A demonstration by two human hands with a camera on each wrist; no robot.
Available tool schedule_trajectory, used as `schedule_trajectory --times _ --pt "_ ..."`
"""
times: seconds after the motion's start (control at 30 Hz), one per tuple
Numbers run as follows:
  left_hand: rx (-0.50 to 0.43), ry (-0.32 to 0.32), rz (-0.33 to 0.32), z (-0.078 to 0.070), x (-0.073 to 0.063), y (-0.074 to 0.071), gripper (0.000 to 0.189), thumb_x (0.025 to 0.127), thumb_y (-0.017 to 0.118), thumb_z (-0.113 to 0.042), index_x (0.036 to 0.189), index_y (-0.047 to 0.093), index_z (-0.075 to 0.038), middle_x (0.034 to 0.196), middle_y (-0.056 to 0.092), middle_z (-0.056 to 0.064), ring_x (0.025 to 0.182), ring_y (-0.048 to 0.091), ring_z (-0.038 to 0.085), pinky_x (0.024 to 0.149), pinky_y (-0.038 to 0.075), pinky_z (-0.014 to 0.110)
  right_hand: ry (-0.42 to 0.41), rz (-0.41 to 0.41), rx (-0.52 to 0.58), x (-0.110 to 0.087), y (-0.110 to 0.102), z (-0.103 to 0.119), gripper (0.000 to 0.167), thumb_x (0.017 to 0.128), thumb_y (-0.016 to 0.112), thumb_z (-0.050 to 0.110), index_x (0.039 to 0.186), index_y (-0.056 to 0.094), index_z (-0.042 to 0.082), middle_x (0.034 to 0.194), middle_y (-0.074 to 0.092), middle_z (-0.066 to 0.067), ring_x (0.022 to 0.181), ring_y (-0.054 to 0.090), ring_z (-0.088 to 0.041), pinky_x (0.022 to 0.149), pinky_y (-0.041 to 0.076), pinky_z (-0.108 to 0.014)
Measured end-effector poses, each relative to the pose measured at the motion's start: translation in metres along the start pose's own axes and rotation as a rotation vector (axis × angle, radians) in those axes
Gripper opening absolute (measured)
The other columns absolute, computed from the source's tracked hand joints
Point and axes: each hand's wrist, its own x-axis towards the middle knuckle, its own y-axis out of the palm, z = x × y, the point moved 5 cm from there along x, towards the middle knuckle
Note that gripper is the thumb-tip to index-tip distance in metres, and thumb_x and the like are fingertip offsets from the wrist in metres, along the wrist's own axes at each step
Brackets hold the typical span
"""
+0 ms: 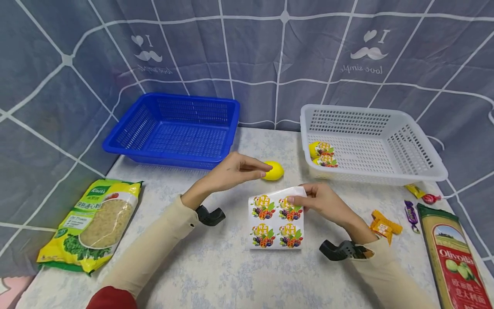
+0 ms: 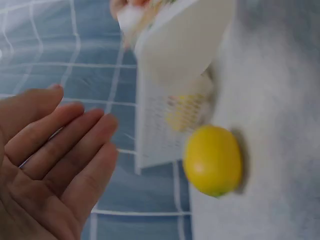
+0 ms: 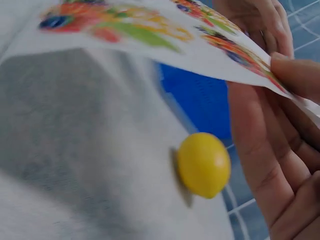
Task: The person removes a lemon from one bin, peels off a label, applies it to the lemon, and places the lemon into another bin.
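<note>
A yellow lemon [image 1: 275, 171] lies on the table between the two baskets. My left hand [image 1: 230, 172] hovers beside it with fingers extended; the left wrist view shows a gap between those fingers and the lemon [image 2: 213, 161]. Between thumb and fingers, my right hand [image 1: 325, 203] pinches the upper right edge of a white sticker sheet [image 1: 276, 219]. Several colourful fruit stickers are on the sheet, whose raised underside shows in the left wrist view. Inside the white basket [image 1: 370, 177], at its left end, sit two yellow fruits [image 1: 314, 149] bearing the same kind of sticker.
A blue basket [image 1: 170, 158] stands at the back left. On the left lies a yellow-green Knorr pasta bag [image 1: 92, 223]. At right are a pack of Olivoilà pasta [image 1: 451, 253], orange wrapped snacks [image 1: 385, 225] and small wrapped candies [image 1: 412, 216]. A grey curtain hangs behind.
</note>
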Motion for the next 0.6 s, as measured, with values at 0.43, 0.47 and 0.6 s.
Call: schedule_trajectory --times 0.43,0.47,0.6 --pt "0.064 -0.049 -0.096 -0.034 -0.013 0.007 0.019 0.089 0.074 -0.011 0.105 0.076 -0.001 0.096 0.075 0.006 0.081 0.072 0.011 0.067 0.055 0.025 -0.126 -0.251 0.045 -0.011 -0.019 0.029 0.023 0.092 0.071 0.02 0.095 0.074 -0.003 0.08 0.072 -0.004 0.072 0.063 -0.016 0.065 0.055 -0.032" --pt "0.061 -0.05 -0.105 -0.035 -0.013 0.007 0.018 0.089 0.074 -0.011 0.104 0.077 -0.001 0.095 0.075 0.006 0.081 0.072 0.011 0.068 0.056 0.025 -0.123 -0.259 0.047 -0.011 -0.019 0.03 0.024 0.092 0.071 0.02 0.095 0.074 -0.003 0.079 0.072 -0.003 0.072 0.063 -0.015 0.065 0.054 -0.032" --pt "0.047 -0.024 -0.132 -0.037 -0.012 0.008 0.015 0.088 0.075 -0.01 0.101 0.078 -0.001 0.093 0.075 0.007 0.079 0.072 0.011 0.07 0.058 0.027 -0.109 -0.284 0.047 -0.012 -0.02 0.031 0.025 0.092 0.071 0.02 0.094 0.074 -0.005 0.078 0.072 -0.002 0.073 0.063 -0.014 0.065 0.054 -0.031"
